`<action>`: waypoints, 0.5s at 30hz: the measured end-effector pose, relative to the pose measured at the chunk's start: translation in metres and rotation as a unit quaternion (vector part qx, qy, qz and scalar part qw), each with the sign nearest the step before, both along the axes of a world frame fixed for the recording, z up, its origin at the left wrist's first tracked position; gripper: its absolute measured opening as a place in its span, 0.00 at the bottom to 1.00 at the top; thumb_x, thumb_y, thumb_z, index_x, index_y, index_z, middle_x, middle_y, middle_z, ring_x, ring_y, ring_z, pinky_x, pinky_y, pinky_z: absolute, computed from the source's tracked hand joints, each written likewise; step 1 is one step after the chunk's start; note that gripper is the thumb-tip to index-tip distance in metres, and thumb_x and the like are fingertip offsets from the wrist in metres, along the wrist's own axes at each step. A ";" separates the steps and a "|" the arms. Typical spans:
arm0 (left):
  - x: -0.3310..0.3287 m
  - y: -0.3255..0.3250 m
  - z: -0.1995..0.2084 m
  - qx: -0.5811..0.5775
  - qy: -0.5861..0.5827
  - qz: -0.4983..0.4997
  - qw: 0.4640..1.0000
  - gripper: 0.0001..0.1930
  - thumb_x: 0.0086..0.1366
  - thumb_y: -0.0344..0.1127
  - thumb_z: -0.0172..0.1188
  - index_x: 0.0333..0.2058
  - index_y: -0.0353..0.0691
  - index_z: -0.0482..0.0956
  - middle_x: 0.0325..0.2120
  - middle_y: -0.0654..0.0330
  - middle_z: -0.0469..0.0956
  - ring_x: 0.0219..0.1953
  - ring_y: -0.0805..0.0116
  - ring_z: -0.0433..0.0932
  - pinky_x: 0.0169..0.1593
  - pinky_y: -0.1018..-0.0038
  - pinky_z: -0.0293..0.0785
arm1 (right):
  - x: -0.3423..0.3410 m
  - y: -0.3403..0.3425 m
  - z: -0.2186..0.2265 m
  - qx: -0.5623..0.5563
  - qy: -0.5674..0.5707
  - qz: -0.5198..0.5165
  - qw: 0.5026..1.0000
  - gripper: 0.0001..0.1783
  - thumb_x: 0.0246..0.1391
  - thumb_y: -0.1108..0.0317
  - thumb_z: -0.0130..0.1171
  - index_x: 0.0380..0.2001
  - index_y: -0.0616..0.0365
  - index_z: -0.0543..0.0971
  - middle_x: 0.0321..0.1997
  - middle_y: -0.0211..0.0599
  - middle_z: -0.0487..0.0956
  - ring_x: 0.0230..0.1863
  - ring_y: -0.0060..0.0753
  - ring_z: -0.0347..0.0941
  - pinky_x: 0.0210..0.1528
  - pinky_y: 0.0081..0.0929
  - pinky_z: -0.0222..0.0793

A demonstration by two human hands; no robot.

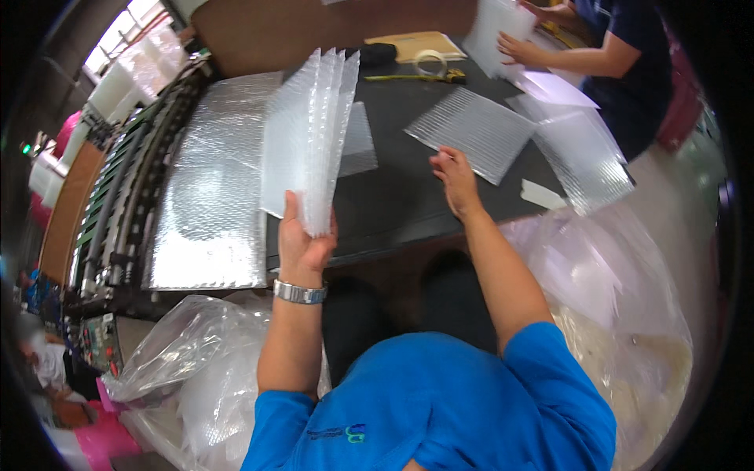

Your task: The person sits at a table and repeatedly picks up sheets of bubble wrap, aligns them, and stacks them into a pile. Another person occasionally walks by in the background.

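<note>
At the centre of the frame, the left hand (305, 239) is clenched around the lower edge of a bundle of bubble-wrap bags (310, 137), which stand upright and fan out a little at the top, probably so that single bags can be separated easily. A metal watch (299, 293) sits on that wrist. The right hand (454, 177) hovers just above the dark worktop (400, 196) with its fingers loosely curled and nothing visible inside them; it is near a single flat bubble bag (473, 129) that lies toward the upper right, but not touching it. More flat bags (585, 161) overlap at the right edge of the worktop, some hanging over it. On the left part of the frame a wide sheet of bubble film (208, 188) comes out of a machine with rollers (118, 196) and lies flat beside the worktop. At the top right another person's hands (518, 51) hold a bag above a tape roll (430, 63). Large clear plastic sacks (613, 290) stand at both lower sides, seemingly placed close for collecting material
</note>
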State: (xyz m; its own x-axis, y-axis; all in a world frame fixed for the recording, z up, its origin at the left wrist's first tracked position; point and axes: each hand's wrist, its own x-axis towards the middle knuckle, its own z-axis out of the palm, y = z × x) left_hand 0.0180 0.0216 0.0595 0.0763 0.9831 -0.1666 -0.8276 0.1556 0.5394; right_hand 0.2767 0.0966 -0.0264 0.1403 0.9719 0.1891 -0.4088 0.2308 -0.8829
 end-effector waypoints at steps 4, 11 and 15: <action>0.033 -0.026 -0.033 0.062 0.117 0.049 0.990 0.23 0.61 0.43 0.48 0.49 0.34 0.59 0.43 0.54 0.68 0.42 0.62 0.70 0.44 0.69 0.69 | -0.028 -0.054 0.008 0.017 0.170 0.198 0.965 0.32 0.46 0.55 0.57 0.52 0.54 0.59 0.47 0.33 0.68 0.48 0.27 0.64 0.51 0.27 0.57; 0.058 -0.082 -0.089 0.148 0.305 -0.165 0.926 0.25 0.57 0.43 0.55 0.49 0.35 0.60 0.40 0.59 0.68 0.41 0.70 0.68 0.45 0.77 0.66 | 0.010 -0.147 0.018 -0.084 0.191 0.070 0.976 0.29 0.39 0.69 0.62 0.48 0.57 0.64 0.46 0.38 0.69 0.49 0.36 0.64 0.51 0.35 0.59; 0.044 -0.058 -0.076 0.252 0.522 -0.078 0.811 0.14 0.56 0.35 0.55 0.41 0.36 0.69 0.39 0.58 0.70 0.41 0.70 0.69 0.46 0.75 0.65 | 0.141 -0.209 -0.007 -0.112 0.189 -0.096 0.971 0.31 0.38 0.61 0.63 0.47 0.61 0.65 0.45 0.43 0.70 0.48 0.40 0.66 0.50 0.40 0.62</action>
State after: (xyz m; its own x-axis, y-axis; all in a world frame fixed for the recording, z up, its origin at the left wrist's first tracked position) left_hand 0.0618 -0.0364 -0.0166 0.2828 0.9381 0.2000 0.1308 -0.2443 0.9609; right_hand 0.4179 -0.1121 -0.0335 0.3409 0.9318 -0.1245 -0.6814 0.1537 -0.7156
